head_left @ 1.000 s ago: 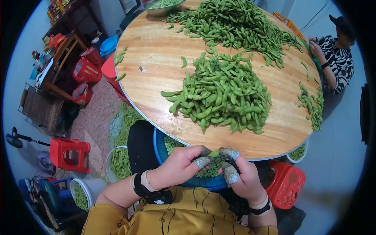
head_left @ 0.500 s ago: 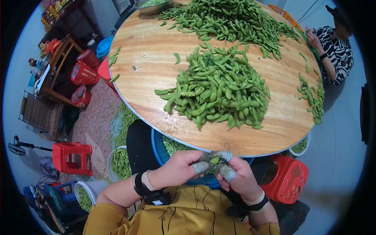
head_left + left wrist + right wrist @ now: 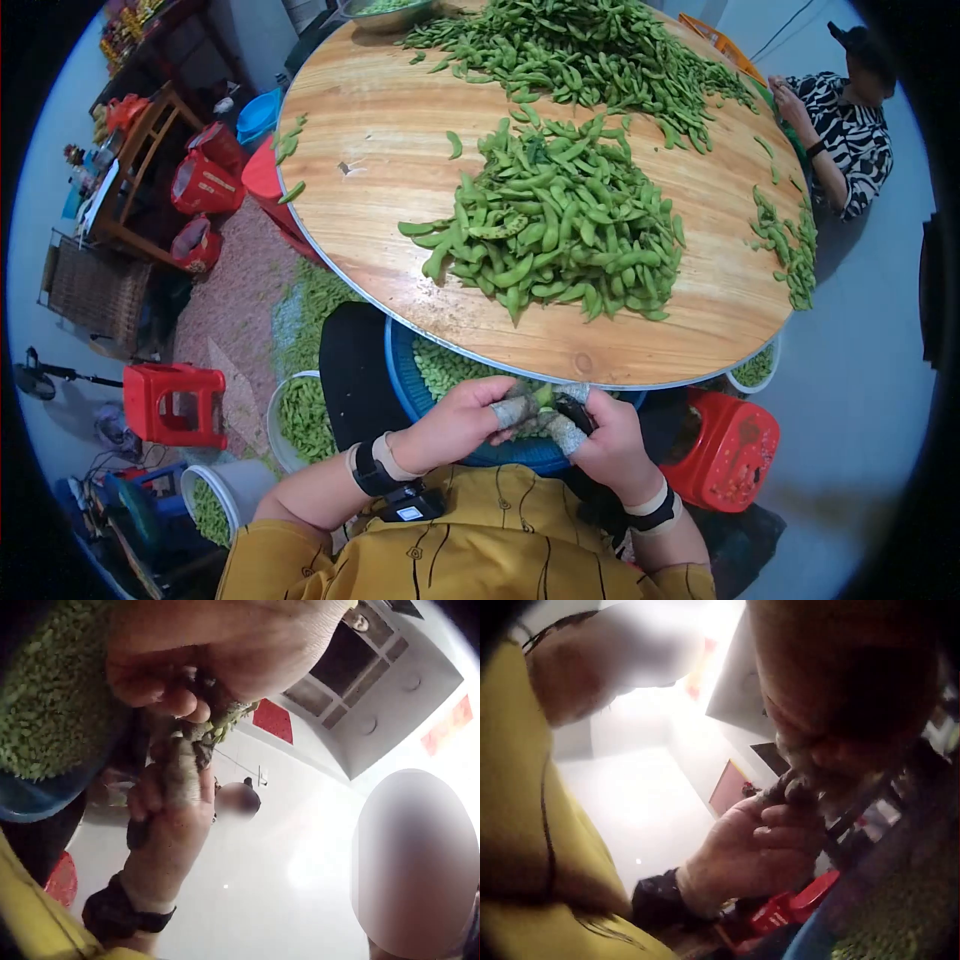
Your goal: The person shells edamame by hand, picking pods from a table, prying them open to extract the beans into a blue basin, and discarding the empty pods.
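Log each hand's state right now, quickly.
Left hand: closed, pinching a green soybean pod.
Right hand: closed, thumb and finger on the same pod from the other side.

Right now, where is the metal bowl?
In the head view, the metal bowl is at the far side of the table, left of the larger pod heap.

Round wood-grain table, pale walls, red stool left of table's near edge, wicker chair at far left, bright glare on wall.
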Motion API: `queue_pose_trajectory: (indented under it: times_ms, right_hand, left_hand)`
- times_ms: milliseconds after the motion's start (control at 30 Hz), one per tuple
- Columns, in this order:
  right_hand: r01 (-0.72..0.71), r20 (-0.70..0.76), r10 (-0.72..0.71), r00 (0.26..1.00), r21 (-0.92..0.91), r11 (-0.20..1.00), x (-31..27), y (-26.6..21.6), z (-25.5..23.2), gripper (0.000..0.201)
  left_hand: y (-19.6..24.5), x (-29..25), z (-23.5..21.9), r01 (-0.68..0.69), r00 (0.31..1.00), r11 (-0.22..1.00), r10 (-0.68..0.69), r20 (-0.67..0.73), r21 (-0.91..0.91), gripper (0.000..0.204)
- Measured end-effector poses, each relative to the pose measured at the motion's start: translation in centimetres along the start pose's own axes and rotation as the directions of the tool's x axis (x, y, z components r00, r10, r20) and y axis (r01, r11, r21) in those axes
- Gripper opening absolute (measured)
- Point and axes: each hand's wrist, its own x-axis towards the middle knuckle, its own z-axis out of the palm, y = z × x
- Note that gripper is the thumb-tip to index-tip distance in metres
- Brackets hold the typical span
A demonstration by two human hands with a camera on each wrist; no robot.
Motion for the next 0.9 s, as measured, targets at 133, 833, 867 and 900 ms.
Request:
queue_pose_trajectory:
  times_ms: [133,833,867,900]
  right_hand:
    - [0.13,0.203,-0.044,0.978,-0.434,0.892,0.3,-1.2,-1.1,0.024]
    - [-0.279,-0.072,0.311,0.948,0.282,0.918,3.3,-3.7,-1.5,0.024]
    - [-0.326,0.006,0.351,0.936,0.382,0.864,2.8,-4.0,-1.4,0.022]
    - [-0.374,0.086,0.381,0.92,0.475,0.797,2.4,-4.1,-1.4,0.02]
  left_hand:
    - [1.3,-2.0,-1.4,-0.011,0.996,0.998,0.016,-0.085,0.062,0.022]
    - [2.7,-2.8,-0.8,-0.264,0.92,0.794,0.378,-0.104,0.548,0.02]
    - [3.2,-1.6,0.2,-0.147,0.984,0.941,0.172,-0.055,0.306,0.019]
    - [3.5,-0.9,0.8,0.023,0.998,0.998,-0.026,0.049,0.057,0.019]
